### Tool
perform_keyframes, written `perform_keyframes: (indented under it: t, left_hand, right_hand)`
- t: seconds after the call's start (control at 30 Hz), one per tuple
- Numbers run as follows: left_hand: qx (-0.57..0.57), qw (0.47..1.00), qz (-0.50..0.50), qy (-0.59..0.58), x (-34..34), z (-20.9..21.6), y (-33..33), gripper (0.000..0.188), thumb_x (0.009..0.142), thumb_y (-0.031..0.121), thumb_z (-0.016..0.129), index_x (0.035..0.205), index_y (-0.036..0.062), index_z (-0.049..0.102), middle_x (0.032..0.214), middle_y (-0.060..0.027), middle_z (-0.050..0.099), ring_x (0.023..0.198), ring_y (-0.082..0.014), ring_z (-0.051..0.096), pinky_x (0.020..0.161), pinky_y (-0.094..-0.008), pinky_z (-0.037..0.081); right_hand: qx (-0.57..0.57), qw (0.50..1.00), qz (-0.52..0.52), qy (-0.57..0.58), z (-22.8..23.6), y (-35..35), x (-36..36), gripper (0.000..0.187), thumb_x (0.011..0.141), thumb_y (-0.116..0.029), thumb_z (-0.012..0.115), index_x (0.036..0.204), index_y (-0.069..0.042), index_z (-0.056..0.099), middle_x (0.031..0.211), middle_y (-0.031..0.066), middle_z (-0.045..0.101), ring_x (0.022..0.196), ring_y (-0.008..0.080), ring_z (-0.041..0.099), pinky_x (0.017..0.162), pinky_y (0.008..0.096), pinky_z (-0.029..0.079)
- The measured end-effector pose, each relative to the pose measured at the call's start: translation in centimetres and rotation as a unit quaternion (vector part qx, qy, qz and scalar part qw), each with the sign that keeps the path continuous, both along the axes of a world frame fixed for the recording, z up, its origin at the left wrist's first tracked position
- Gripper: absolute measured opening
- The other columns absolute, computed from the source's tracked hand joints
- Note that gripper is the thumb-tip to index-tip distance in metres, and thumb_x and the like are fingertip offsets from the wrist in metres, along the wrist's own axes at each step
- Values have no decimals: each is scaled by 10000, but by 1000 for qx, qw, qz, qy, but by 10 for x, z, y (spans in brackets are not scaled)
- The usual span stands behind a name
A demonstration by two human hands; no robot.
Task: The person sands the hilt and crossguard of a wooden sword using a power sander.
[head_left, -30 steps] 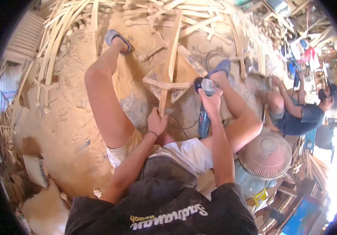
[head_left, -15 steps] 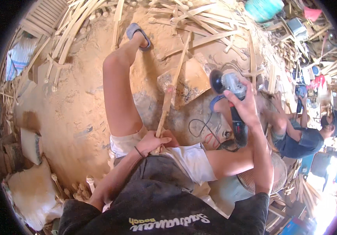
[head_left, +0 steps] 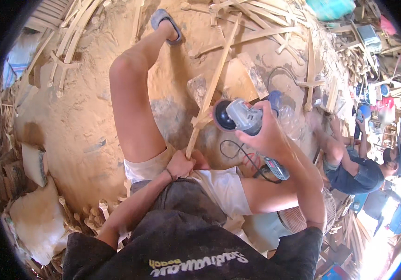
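My left hand (head_left: 180, 164) is closed around the grip end of a wooden sword (head_left: 218, 70), close to my lap. The sword slants away from me, its pale blade crossing a worn block (head_left: 243, 77) on the ground. In my right hand (head_left: 268, 130) is an angle grinder (head_left: 245, 116), gripped near its grey metal head. A round dark disc (head_left: 223, 115) faces the sword by its crossguard (head_left: 202, 122); whether they touch I cannot tell. My right hand and wrist hide much of the grinder's body. A dark casing (head_left: 276, 169) with a cord shows below the wrist.
A black cord (head_left: 238, 148) loops over the dusty ground beside my right thigh. Wooden swords (head_left: 266, 35) lie piled ahead. At right, a co-worker (head_left: 361, 172) sits holding a blue tool. A fan (head_left: 310, 214) stands by my right elbow, and sacks (head_left: 37, 214) lie at left.
My right hand has brought the grinder left and slightly nearer, from out at the right to beside the sword's crossguard. My left hand still grips the sword, which has shifted slightly.
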State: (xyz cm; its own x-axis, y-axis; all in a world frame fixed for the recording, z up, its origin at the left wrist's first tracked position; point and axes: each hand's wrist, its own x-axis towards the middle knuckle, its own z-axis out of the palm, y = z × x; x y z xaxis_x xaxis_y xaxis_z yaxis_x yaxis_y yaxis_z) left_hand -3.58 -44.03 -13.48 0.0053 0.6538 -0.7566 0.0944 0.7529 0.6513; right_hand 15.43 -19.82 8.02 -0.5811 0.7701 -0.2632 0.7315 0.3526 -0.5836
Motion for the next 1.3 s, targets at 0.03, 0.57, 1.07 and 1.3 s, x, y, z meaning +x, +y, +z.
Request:
perform_keyframes:
  t: [0.03, 0.57, 1.07, 1.3]
  left_hand:
    - [4, 1000, 7, 3, 0, 5, 3, 253, 971, 171, 705, 986, -78, 745, 744, -124, 739, 611, -198, 712, 585, -388, 568]
    - [-12, 996, 54, -76, -5, 20, 12, 151, 982, 97, 659, 1040, -35, 704, 712, -84, 698, 584, -158, 679, 544, -358, 551]
    - [23, 1000, -9, -15, -6, 16, 11, 351, 973, 93, 612, 1296, -37, 652, 751, -116, 712, 606, -186, 705, 581, -373, 578]
    - [2, 1000, 1, -17, -4, 28, 16, 307, 970, 88, 612, 1249, -33, 659, 738, -107, 691, 575, -189, 688, 552, -373, 562]
  right_hand:
    - [-2, 1000, 9, -24, 4, -4, -8, 808, 782, -320, 928, 1331, -12, 422, 1043, 314, 738, 991, 496, 754, 851, 530, 596]
    - [-2, 996, -5, -85, -21, -9, -16, 770, 767, -340, 922, 1258, -55, 401, 876, 266, 741, 824, 492, 755, 727, 567, 601]
    - [7, 991, -1, -133, -14, -10, -17, 750, 779, -383, 905, 1233, -48, 411, 828, 252, 739, 791, 497, 745, 700, 574, 600]
    - [13, 995, 9, -101, -9, -9, -11, 763, 794, -386, 896, 1245, -13, 407, 825, 266, 735, 799, 501, 745, 711, 579, 603]
